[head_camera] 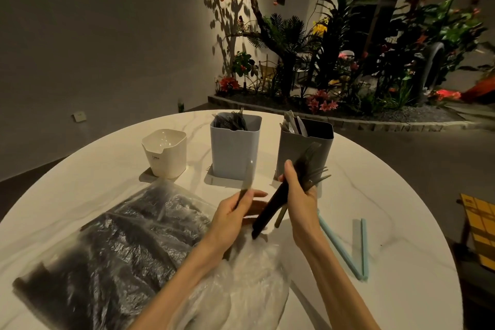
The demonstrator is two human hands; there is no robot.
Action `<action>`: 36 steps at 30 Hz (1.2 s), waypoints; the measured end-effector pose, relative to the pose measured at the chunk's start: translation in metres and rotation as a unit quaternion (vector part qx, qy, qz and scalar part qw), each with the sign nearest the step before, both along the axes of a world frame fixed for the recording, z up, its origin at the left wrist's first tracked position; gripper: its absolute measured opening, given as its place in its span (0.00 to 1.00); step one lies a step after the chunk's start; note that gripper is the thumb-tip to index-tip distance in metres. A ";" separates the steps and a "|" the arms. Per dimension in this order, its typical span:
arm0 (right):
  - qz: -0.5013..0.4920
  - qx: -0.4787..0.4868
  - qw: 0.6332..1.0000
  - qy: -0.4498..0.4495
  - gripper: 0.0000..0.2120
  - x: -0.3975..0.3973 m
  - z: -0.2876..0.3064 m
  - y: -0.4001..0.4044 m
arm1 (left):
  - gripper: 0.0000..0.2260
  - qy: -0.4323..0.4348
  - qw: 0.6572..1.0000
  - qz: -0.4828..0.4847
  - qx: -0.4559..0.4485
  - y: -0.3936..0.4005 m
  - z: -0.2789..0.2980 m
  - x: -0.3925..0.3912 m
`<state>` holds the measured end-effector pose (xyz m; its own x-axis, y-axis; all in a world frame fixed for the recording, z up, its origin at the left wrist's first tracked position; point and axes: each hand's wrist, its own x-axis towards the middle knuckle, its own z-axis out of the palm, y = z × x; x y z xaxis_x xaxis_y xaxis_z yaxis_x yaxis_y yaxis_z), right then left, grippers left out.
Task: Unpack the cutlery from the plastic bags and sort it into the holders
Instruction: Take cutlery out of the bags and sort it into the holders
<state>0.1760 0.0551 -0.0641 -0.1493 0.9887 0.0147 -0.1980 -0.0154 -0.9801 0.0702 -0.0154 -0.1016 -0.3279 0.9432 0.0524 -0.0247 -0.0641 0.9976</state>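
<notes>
My right hand point(298, 193) has its grip curled tight round a bunch of dark forks point(308, 169), just in front of the grey holder point(302, 150). My left hand point(235, 211) pinches one dark piece point(245, 190), nearer me than that holder. I think forks go in the blue holder point(233, 150), left of the grey one, so I should lift them, tips up, and drop them in together.

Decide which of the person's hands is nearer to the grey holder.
Right. The right hand, gripping a bundle of forks, is just in front of the grey holder; the left hand is further left and nearer the person.
</notes>
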 end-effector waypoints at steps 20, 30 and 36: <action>0.113 0.086 0.990 -0.005 0.24 -0.004 -0.013 -0.008 | 0.28 0.013 0.998 -0.054 0.000 -0.010 0.007 0.003; 0.131 0.057 0.990 0.013 0.24 -0.003 -0.007 -0.010 | 0.06 0.044 0.998 0.000 -0.039 -0.007 0.000 0.004; 0.140 0.041 0.989 0.014 0.23 -0.003 -0.012 -0.006 | 0.04 0.049 0.998 0.015 -0.025 -0.007 -0.001 0.004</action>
<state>0.1732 0.0495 -0.0758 -0.4161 0.9038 0.1004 -0.2236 0.0053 -0.9747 0.0743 -0.0227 -0.1021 -0.3518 0.9353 0.0384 0.0735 -0.0133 0.9972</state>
